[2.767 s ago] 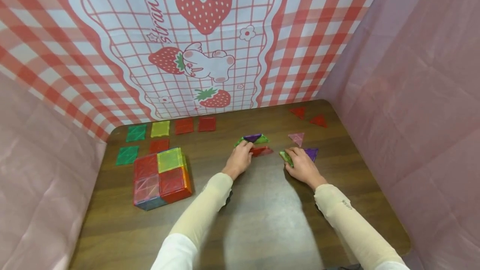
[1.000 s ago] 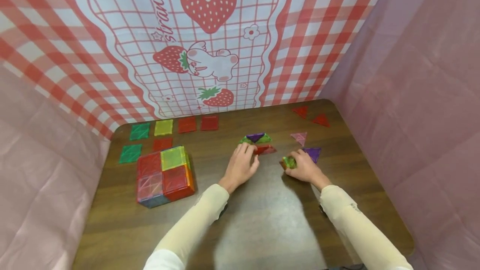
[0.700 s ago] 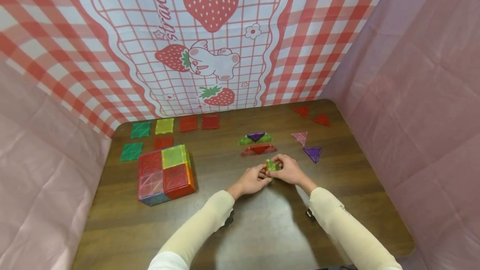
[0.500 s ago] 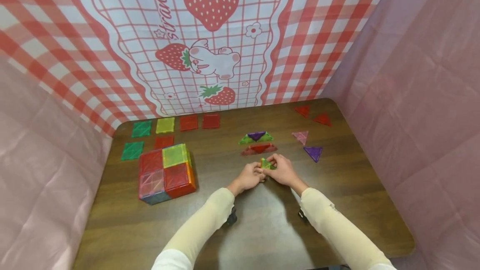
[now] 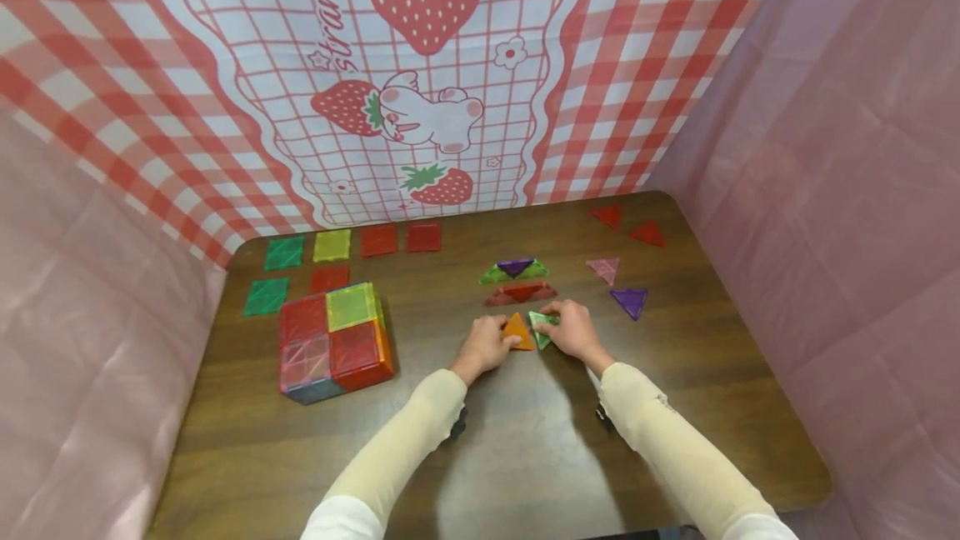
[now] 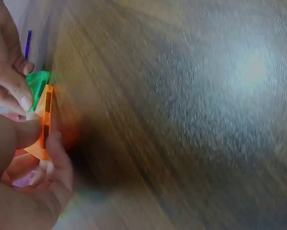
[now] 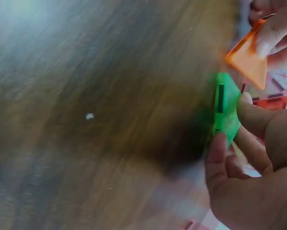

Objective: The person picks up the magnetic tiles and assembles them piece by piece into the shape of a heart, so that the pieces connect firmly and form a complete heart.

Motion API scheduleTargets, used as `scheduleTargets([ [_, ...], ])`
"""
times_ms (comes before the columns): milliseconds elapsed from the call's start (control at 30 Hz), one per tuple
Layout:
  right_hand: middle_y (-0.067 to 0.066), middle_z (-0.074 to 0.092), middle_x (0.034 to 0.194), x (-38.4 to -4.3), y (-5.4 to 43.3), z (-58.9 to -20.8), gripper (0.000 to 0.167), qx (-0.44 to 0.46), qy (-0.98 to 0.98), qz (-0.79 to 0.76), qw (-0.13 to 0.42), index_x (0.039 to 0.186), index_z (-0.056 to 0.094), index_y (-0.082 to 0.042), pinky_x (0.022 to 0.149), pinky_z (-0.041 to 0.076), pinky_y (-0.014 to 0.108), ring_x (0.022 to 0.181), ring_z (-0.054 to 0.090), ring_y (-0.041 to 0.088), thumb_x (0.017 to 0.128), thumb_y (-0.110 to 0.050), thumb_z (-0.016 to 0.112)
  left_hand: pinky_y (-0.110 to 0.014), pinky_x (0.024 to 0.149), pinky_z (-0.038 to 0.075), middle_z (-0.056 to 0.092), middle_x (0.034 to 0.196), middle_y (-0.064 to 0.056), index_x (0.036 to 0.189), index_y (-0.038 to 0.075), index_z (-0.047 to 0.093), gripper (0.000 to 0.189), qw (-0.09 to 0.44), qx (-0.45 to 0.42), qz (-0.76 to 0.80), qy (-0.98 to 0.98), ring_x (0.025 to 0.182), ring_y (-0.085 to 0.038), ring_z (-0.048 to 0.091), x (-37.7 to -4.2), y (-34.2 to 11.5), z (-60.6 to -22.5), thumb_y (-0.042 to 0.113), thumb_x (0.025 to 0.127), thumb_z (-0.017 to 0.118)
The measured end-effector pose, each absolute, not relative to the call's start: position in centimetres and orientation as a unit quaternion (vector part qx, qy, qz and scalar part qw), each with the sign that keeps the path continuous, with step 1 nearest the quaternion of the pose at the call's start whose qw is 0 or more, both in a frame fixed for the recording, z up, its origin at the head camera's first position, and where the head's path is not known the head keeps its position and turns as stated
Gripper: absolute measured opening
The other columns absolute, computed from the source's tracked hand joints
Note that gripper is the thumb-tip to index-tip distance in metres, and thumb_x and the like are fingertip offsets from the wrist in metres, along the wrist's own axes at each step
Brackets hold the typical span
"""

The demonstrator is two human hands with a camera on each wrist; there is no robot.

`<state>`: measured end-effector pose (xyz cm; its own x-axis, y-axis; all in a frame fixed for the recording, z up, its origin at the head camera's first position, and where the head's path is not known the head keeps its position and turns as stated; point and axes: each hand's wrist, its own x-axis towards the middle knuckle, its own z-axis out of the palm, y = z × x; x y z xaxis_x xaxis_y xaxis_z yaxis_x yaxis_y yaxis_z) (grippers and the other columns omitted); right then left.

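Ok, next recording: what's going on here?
A person is handling translucent triangular tiles over a wooden table. The left hand pinches an orange triangle and the right hand a green triangle, close together with a narrow gap between them. Just beyond lie a red strip and a green-and-purple strip. A block of square tiles sits to the left.

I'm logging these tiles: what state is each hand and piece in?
left hand: pinching orange triangle
right hand: pinching green triangle
orange triangle: held
green triangle: held
tile box: assembled
purple-and-green piece: unheld
red piece: unheld
loose squares: flat
purple triangle: flat
pink triangle: flat
red triangles: flat
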<state>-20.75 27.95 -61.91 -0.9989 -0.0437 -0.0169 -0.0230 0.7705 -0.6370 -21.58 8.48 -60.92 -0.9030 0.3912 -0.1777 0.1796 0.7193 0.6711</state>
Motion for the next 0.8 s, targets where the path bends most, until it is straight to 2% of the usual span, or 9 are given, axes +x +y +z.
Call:
scheduleTargets([
  [67,0.021,0.07,0.106,-20.7,28.2,-62.1,0.033,-0.036,0.949,-0.315,0.003,0.11,0.076,0.0,0.094,0.051,0.053,0.102,0.065,0.039,0.086,-0.022,0.081,-0.042,0.092,0.055,0.072,0.111,-0.017,0.13,0.004,0.068,0.041,0.133,0.173,0.292,0.931,0.105,-0.031,0.066,-21.6,8.4,-60.8,0.026,0.096,0.07],
  [133,0.021,0.069,0.105,-20.6,28.2,-62.4,0.035,-0.05,0.953,-0.298,-0.005,0.111,0.076,0.0,0.091,0.05,0.052,0.099,0.063,0.039,0.085,-0.022,0.082,-0.046,0.095,0.054,0.068,0.119,-0.02,0.136,0.008,0.065,0.045,0.129,0.175,0.245,0.945,0.11,-0.035,0.065,-21.5,8.4,-60.7,0.029,0.097,0.069],
  [300,0.019,0.065,0.105,-20.2,27.9,-62.9,0.038,-0.038,0.953,-0.3,-0.014,0.114,0.075,-0.002,0.088,0.046,0.051,0.097,0.057,0.038,0.086,-0.027,0.082,-0.046,0.089,0.057,0.061,0.124,-0.019,0.139,0.014,0.064,0.047,0.119,0.18,0.16,0.963,0.109,-0.034,0.063,-21.0,8.5,-60.6,0.034,0.096,0.069],
  [500,0.019,0.064,0.107,-19.7,27.0,-63.4,0.037,-0.039,0.946,-0.32,-0.024,0.112,0.073,-0.001,0.093,0.047,0.053,0.104,0.058,0.04,0.087,-0.028,0.081,-0.045,0.088,0.057,0.061,0.125,-0.017,0.137,0.015,0.064,0.046,0.115,0.172,0.153,0.966,0.112,-0.032,0.06,-20.9,8.8,-60.7,0.036,0.096,0.07],
  [667,0.019,0.065,0.106,-19.6,26.5,-63.6,0.034,-0.074,0.941,-0.328,-0.042,0.111,0.073,0.0,0.093,0.047,0.053,0.101,0.059,0.04,0.087,-0.022,0.08,-0.046,0.086,0.058,0.06,0.125,-0.016,0.141,0.017,0.06,0.049,0.123,0.175,0.158,0.964,0.112,-0.032,0.061,-20.9,8.9,-60.8,0.036,0.097,0.068],
  [800,0.017,0.068,0.106,-19.5,27.0,-63.7,0.03,-0.096,0.935,-0.338,-0.05,0.112,0.073,-0.001,0.094,0.05,0.053,0.102,0.063,0.038,0.087,-0.015,0.079,-0.045,0.082,0.059,0.058,0.126,-0.017,0.148,0.025,0.054,0.052,0.13,0.183,0.152,0.963,0.107,-0.032,0.062,-20.8,8.8,-60.8,0.035,0.098,0.066],
])
